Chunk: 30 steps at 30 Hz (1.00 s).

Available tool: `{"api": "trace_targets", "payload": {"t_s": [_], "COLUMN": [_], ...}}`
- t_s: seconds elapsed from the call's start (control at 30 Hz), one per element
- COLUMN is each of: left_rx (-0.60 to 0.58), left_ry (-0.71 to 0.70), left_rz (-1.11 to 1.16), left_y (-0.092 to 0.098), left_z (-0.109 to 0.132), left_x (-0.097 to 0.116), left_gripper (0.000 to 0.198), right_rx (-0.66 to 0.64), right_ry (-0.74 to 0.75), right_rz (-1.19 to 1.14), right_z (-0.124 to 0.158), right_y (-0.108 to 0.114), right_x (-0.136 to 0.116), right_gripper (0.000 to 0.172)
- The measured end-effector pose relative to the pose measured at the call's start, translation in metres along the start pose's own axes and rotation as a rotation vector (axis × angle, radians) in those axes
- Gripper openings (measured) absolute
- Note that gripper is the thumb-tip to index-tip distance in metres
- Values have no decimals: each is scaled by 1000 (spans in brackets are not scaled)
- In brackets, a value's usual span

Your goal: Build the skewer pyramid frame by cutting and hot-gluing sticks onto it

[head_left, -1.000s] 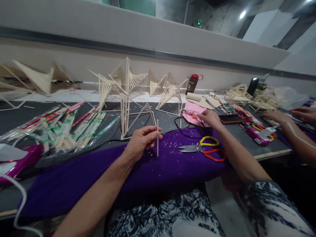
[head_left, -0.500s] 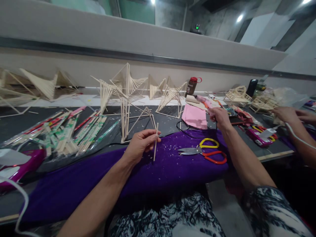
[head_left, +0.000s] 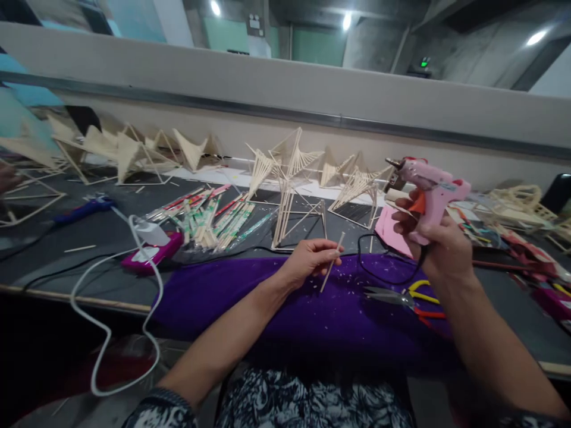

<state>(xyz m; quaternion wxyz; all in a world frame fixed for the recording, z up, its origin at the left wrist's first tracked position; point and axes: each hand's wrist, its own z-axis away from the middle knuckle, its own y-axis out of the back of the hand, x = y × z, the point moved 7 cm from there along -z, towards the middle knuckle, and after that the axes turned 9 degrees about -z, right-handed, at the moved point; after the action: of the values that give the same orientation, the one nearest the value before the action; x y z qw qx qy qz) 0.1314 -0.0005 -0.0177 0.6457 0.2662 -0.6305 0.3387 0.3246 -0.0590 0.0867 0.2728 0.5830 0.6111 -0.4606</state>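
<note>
Between the thumb and fingers of my left hand (head_left: 312,260) is a thin wooden stick (head_left: 329,272), tilted over the purple cloth (head_left: 214,291). My right hand (head_left: 446,244) grips a pink glue gun (head_left: 430,184) by its handle, lifted above the table with its nozzle pointing left. Below it lie scissors (head_left: 408,296) with one yellow and one red handle, partly behind my right forearm. Just beyond my left hand stands a frame of wooden sticks (head_left: 285,214). Small pale scraps dot the cloth.
Sticks in printed wrappers (head_left: 218,220) lie left of the frame. A magenta power strip (head_left: 154,252) with a white cord is further left, near a blue glue gun (head_left: 84,209). Several stick models (head_left: 191,148) line the wall. Pink sheets (head_left: 392,229) lie behind my right hand.
My right hand has raised the pink glue gun off the table and brought it nearer. My left hand still holds the stick. The view has turned left.
</note>
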Motion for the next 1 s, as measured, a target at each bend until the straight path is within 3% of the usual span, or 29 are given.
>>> {"api": "trace_targets", "payload": {"t_s": [0.23, 0.4, 0.57, 0.73, 1.0], "left_rx": [39, 128, 184, 179, 113], "left_ry": [-70, -102, -100, -91, -101], "left_rz": [71, 115, 125, 127, 116], "left_y": [8, 18, 24, 25, 20], "left_z": [0, 0, 1, 2, 3], "left_x": [7, 14, 16, 16, 18], "left_gripper": [33, 30, 27, 24, 24], "right_rx": [-110, -149, -180, -233, -228], "right_ry": [-167, -228, -277, -318, -331], "right_rz": [-61, -196, -171, -101, -206], "right_z": [8, 15, 16, 20, 25], "right_y": [-15, -10, -7, -16, -24], "right_x": [35, 48, 61, 69, 74], "right_gripper": [45, 38, 34, 32, 35]}}
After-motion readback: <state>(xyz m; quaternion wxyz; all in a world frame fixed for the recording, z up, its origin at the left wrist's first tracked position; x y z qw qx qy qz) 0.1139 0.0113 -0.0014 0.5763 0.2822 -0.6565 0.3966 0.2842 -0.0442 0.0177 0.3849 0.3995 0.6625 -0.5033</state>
